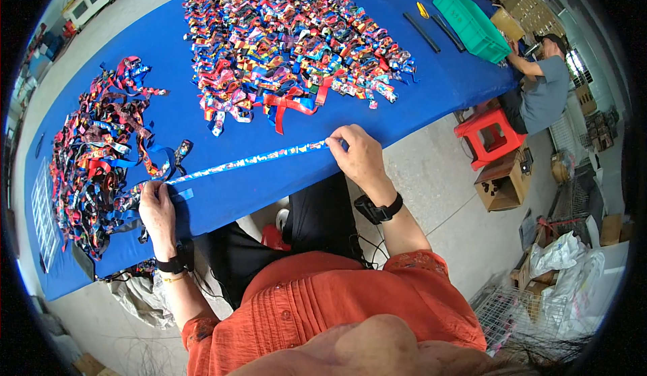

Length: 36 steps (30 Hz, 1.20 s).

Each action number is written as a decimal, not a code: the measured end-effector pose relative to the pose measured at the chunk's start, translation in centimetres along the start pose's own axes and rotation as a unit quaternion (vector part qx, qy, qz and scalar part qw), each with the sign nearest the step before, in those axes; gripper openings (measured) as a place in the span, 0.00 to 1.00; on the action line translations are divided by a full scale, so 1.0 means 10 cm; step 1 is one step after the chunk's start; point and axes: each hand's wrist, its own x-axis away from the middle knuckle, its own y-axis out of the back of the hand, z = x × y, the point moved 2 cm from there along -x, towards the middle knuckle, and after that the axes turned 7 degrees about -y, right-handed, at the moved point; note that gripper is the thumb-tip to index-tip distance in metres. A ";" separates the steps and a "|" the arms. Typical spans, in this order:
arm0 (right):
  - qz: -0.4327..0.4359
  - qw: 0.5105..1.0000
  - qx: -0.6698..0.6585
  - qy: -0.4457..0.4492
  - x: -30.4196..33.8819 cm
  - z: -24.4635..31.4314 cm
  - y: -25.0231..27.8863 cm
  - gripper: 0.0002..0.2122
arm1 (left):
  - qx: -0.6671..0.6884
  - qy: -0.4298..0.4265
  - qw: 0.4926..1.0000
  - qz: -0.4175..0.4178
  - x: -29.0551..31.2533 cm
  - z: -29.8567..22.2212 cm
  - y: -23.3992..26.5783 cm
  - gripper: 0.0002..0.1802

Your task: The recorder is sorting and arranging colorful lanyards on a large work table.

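Evidently, the blue-and-white strap (246, 162) hangs or lies stretched between both sets of fingers, above the blue table cloth (226, 204). The right hand (357, 153) pinches its right end between thumb and forefinger; the left hand (157, 207) appears closed on the other end. Should either pinch loosen, the strap could slacken or twist; a harder pull could slide its smooth-looking band out of the fingertips. The loose heap of straps (94, 153) lies against the left fingers, so a stray loop might snag and get dragged along. Just beyond those fingers, a dark strap (182, 152) could tangle likewise. A red ribbon (286, 103), beyond and left of the right fingers, seems less of a risk. The left fingertips blend into the heap, hiding the strap's left end; the right thumb and forefinger cover its other tip. Whether it lies flat on the cloth is hard to tell.
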 end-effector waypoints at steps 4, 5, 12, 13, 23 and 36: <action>-0.012 0.999 -0.017 0.039 -0.03 -0.04 0.05 0.05 | 0.008 -0.022 0.999 -0.043 0.02 -0.06 0.03 0.06; -0.023 0.998 -0.004 0.056 -0.04 -0.06 0.08 0.05 | 0.010 -0.024 0.998 -0.054 0.04 -0.10 0.03 0.06; -0.047 0.999 0.021 -0.005 -0.09 -0.30 0.24 0.05 | 0.136 -0.048 0.987 -0.072 0.22 -0.34 -0.07 0.05; -0.046 0.999 0.022 -0.005 -0.10 -0.32 0.27 0.05 | 0.136 -0.047 0.987 -0.071 0.25 -0.41 -0.07 0.05; -0.050 0.997 0.023 -0.060 -0.12 -0.49 0.36 0.07 | 0.125 0.035 0.991 0.033 0.47 -0.35 -0.04 0.04; -0.134 0.982 0.132 0.012 -0.11 -0.42 0.46 0.11 | -0.037 0.013 0.999 -0.005 0.50 -0.45 0.06 0.08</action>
